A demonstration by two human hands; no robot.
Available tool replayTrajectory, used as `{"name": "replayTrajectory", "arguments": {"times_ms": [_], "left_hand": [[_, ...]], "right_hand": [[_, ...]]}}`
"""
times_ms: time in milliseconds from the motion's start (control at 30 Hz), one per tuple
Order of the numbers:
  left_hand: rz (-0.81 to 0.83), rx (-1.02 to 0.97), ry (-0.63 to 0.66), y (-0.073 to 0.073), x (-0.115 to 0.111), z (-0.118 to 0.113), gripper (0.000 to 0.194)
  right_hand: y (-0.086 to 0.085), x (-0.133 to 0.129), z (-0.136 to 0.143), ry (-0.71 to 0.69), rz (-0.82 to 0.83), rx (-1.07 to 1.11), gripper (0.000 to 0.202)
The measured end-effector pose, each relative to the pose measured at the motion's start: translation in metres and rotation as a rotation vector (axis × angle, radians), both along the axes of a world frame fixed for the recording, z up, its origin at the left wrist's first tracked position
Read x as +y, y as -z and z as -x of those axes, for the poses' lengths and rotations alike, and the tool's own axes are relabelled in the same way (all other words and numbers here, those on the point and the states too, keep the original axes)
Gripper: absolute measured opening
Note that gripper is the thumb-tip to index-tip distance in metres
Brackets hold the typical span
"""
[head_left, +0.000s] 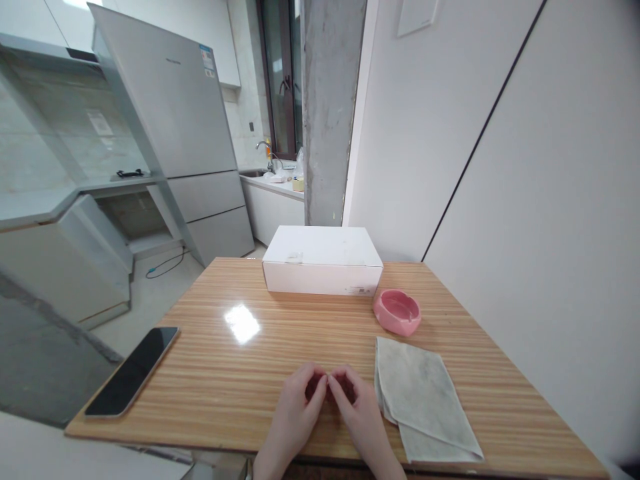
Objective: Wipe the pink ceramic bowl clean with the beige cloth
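Note:
My left hand [299, 407] and my right hand [354, 408] meet at the fingertips over the near part of the wooden table [215, 387]. Each is closed in a pinch, thumb against curled fingers. Whatever lies between the tips, if anything, is too small to make out. Just right of my right hand lies a folded grey cloth [423, 393], its layers slightly offset. Beyond the cloth sits a pink ashtray [397, 312] with notches in its rim.
A white closed box [323, 260] stands at the table's far edge. At the left edge lies a black smartphone [135, 370]. A white wall [500, 167] runs along the right side. Behind are a grey refrigerator [175, 120] and a sink counter [275, 207].

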State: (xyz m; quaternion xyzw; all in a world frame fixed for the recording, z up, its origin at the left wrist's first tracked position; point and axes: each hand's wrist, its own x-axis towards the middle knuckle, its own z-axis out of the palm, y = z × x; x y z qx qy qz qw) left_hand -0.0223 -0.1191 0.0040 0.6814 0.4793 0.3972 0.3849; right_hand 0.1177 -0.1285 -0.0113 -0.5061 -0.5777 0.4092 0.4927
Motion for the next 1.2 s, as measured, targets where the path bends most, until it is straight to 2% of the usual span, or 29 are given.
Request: {"name": "replayTrajectory", "arguments": {"times_ms": [1100, 1200], "left_hand": [[-0.004, 0.008, 0.005, -0.0007, -0.0005, -0.0002, 0.025], [-0.004, -0.003, -0.003, -0.0007, -0.0006, -0.0005, 0.024]], "right_hand": [[-0.0003, -0.0005, 0.0017, 0.007, 0.01, 0.001, 0.028], [-0.0049, -0.0032, 0.0022, 0.026, 0.011, 0.005, 0.029]]}}
